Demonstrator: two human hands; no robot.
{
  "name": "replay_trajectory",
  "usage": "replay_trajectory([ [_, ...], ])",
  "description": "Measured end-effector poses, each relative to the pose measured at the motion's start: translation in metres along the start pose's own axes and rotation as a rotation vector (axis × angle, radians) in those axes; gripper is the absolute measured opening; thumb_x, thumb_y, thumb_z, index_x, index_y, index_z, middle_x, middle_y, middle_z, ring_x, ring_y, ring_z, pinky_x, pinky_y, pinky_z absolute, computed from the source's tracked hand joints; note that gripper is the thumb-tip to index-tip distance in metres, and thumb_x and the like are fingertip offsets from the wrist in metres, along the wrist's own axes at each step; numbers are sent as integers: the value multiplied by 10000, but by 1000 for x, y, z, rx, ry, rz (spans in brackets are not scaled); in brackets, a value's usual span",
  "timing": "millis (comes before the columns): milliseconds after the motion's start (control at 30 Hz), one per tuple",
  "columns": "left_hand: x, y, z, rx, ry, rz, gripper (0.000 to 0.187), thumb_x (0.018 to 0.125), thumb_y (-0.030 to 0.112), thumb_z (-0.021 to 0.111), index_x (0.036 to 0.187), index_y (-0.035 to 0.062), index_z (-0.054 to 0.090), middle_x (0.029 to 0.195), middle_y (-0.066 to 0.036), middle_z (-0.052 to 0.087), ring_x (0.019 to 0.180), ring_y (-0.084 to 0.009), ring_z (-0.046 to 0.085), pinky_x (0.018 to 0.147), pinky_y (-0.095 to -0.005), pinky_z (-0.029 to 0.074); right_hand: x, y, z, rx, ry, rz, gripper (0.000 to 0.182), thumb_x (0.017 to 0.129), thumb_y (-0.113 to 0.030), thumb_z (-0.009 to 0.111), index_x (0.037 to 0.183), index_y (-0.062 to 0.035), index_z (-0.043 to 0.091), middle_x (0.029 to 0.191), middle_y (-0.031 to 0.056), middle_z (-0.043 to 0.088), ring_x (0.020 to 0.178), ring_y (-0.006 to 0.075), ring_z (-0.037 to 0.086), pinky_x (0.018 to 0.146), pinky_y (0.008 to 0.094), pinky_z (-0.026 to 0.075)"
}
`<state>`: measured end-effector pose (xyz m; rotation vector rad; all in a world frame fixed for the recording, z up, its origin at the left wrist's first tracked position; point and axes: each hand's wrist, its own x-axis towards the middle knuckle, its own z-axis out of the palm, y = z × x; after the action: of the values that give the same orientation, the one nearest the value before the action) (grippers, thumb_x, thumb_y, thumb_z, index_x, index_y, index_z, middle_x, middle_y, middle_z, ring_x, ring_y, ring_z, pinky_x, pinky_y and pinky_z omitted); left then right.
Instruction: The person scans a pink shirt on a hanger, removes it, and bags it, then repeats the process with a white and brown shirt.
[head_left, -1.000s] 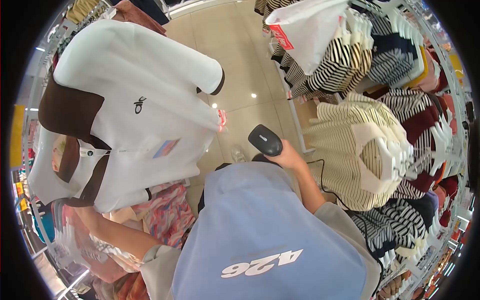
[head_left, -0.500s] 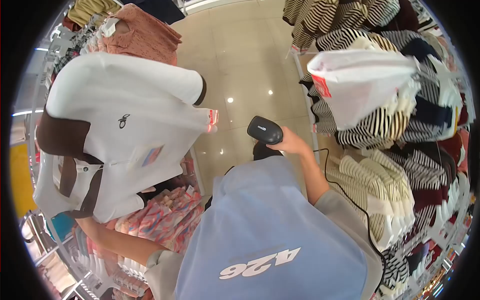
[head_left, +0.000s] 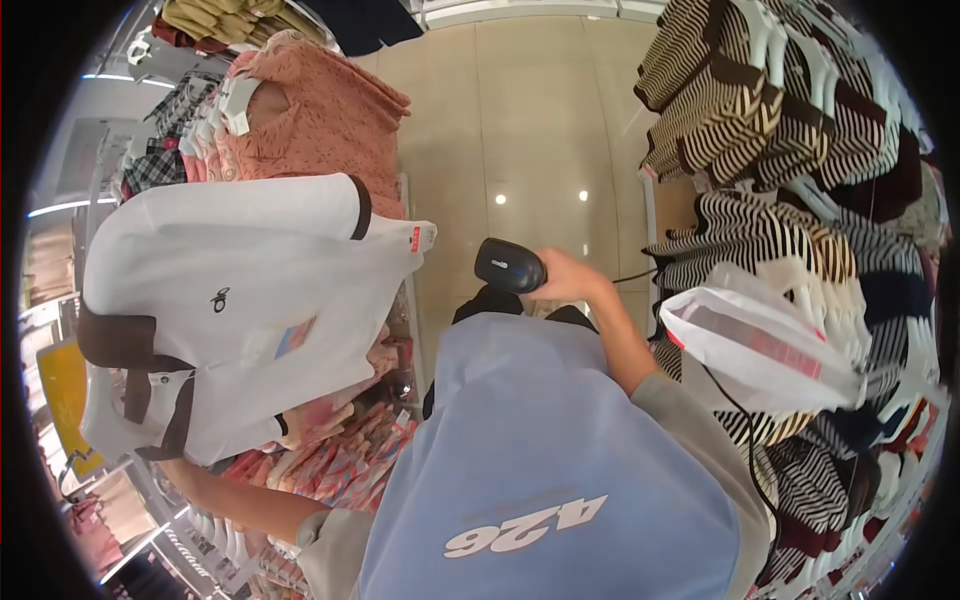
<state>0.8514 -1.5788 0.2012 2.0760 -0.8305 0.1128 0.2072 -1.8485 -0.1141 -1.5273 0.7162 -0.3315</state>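
Hugging the scanner (head_left: pixel 509 265), the right hand (head_left: pixel 568 276) is closed. The shirt (head_left: pixel 250 285) looks soft and light, best held by its neck (head_left: pixel 178 420); I can't tell if the left hand (head_left: pixel 174 468) grips.

You can pass over floor (head_left: pixel 535 120) at 12 o'clock | white shirt (head_left: pixel 255 275) blocks your 9 | white bag (head_left: pixel 755 345) your 3

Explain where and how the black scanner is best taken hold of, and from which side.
Probably by the narrower end behind its broad head, coming from the person's right. The black scanner's head points left toward the white shirt, so that end is better left uncovered; the right hand wraps the opposite end, hiding most of the grip.
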Motion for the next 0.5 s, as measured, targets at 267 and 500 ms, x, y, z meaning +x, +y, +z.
replay_trajectory([
  [267,-71,78,158,-178,36,-39,636,804,159,656,1328,-64,373,1294,-166,471,1116,-244,479,966,-311,376,84,1,-64,65,274,62,250,707,-82,696,913,22,600,732,44,621,641,141,558,618,301,464],
  [500,-55,146,401,47,-574,262,369,749,100,595,1086,-50,605,973,-240,657,959,-232,629,833,-354,467,117,-13,-154,473,755,95,159,773,-68,666,893,-33,568,692,25,562,585,100,530,524,259,423],
])
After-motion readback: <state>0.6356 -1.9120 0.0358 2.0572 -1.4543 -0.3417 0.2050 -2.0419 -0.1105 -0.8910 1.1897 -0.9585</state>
